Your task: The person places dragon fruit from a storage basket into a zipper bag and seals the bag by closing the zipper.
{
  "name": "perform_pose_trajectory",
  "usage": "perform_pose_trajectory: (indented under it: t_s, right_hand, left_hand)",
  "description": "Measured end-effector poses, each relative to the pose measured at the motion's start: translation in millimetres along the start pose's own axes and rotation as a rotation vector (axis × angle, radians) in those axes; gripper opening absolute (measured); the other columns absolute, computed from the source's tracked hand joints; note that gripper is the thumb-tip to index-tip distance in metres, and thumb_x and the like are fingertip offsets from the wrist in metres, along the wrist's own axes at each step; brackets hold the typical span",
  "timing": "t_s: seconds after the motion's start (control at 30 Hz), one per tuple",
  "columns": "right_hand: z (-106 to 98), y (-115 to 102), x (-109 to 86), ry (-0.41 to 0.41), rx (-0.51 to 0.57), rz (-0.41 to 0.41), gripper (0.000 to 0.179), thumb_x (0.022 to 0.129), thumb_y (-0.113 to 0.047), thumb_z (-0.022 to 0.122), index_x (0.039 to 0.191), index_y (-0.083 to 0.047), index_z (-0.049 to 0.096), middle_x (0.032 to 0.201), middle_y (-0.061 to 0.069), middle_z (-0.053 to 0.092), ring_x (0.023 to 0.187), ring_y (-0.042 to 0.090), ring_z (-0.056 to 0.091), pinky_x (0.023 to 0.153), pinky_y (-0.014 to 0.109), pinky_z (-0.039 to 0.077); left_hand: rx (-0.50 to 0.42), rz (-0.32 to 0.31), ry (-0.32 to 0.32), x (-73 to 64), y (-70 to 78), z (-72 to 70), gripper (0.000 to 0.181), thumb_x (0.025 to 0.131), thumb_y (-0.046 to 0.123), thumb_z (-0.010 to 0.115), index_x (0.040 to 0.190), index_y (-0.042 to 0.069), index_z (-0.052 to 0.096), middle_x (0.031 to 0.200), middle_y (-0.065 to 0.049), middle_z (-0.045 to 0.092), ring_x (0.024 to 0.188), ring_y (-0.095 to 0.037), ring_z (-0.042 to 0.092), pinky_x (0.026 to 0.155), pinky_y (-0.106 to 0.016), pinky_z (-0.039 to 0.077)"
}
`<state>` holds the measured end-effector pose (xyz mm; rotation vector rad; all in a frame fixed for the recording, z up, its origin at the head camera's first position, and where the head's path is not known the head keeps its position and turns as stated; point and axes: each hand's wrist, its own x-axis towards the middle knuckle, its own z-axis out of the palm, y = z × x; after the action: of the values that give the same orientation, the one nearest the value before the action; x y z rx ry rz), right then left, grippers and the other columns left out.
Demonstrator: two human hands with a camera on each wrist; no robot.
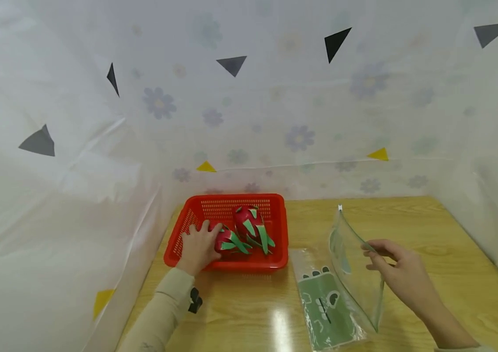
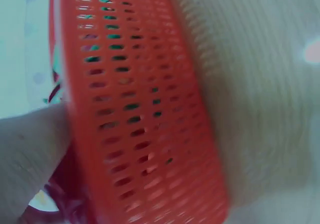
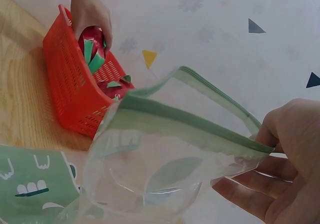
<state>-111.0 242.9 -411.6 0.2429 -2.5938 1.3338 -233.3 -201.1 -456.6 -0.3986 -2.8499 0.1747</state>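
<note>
- Wooden table [image 1: 442, 234], head view: a dragon fruit [image 1: 224, 241] in the red basket [image 1: 249, 266] is gripped by the left hand [image 1: 198, 248].
- Left wrist: the grip is hidden.
- Right wrist: a clear bag [image 3: 150, 169] is pinched by the right hand [image 3: 300, 154].

Left arm [image 1: 161, 309] stretched forward, sleeved; left hand [image 1: 197, 248] palm down, fingers spread and curved in a grip. Right forearm [image 1: 442, 318] angled inward; right hand [image 1: 400, 269] pinching between thumb and fingers.

Gripped inside the red basket [image 1: 241, 266], a green-leaved red dragon fruit [image 1: 224, 240]! Right of that basket, a clear, green-edged bag [image 1: 355, 274] gapes, held up.
</note>
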Motion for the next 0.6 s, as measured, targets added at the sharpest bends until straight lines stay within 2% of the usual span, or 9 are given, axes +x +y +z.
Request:
perform_pose_trajectory:
  t_s: [0.1,0.17,0.3,0.43,0.6]
  right_hand:
    - [-0.3,1.5,-1.6,-0.002,0.003,0.001,0.027,0.104,-0.012,0.049,0.123,0.003,0.060,0.114,0.021,0.068,0.086,0.004,0.070,0.070,0.022,0.059]
    - [0.1,2.3,-3.3,-0.013,0.003,0.018,0.028,0.104,-0.014,0.049,0.124,0.003,0.060,0.115,0.020,0.068,0.087,0.002,0.069,0.071,0.022,0.059]
    - [0.6,3.8,-5.3,-0.024,0.013,0.053,0.031,0.105,-0.017,0.048,0.126,0.002,0.059,0.117,0.021,0.066,0.087,0.001,0.069,0.068,0.022,0.059]
    - [3.9,4.4,-5.7,-0.024,0.013,0.052,0.030,0.105,-0.016,0.048,0.126,0.001,0.059,0.117,0.021,0.067,0.085,0.004,0.071,0.067,0.023,0.059]
    - [5.7,4.8,-6.3,-0.013,0.017,0.051,0.028,0.104,-0.013,0.048,0.126,0.002,0.059,0.116,0.021,0.067,0.083,0.001,0.070,0.066,0.022,0.058]
  left_hand:
    - [-0.139,-0.070,-0.072,-0.6,3.4,9.2,0.080,0.065,0.050,0.090,0.133,0.023,0.057,0.119,-0.016,0.061,0.083,-0.044,0.059,0.063,-0.053,0.057]
    - [-0.209,-0.103,-0.100,0.4,2.2,12.9,0.080,0.065,0.049,0.090,0.133,0.022,0.058,0.118,-0.017,0.062,0.084,-0.045,0.059,0.064,-0.052,0.058]
    - [-0.252,-0.107,-0.147,9.4,0.0,15.9,0.081,0.066,0.048,0.089,0.135,0.022,0.057,0.121,-0.016,0.062,0.087,-0.045,0.059,0.069,-0.052,0.057]
    - [-0.275,-0.100,-0.203,20.8,0.2,15.5,0.083,0.067,0.045,0.090,0.138,0.022,0.053,0.127,-0.018,0.058,0.093,-0.046,0.058,0.075,-0.053,0.055]
    - [-0.337,-0.121,-0.312,27.4,5.3,10.5,0.099,0.069,0.040,0.090,0.151,0.024,0.036,0.142,-0.027,0.041,0.103,-0.051,0.054,0.075,-0.055,0.055]
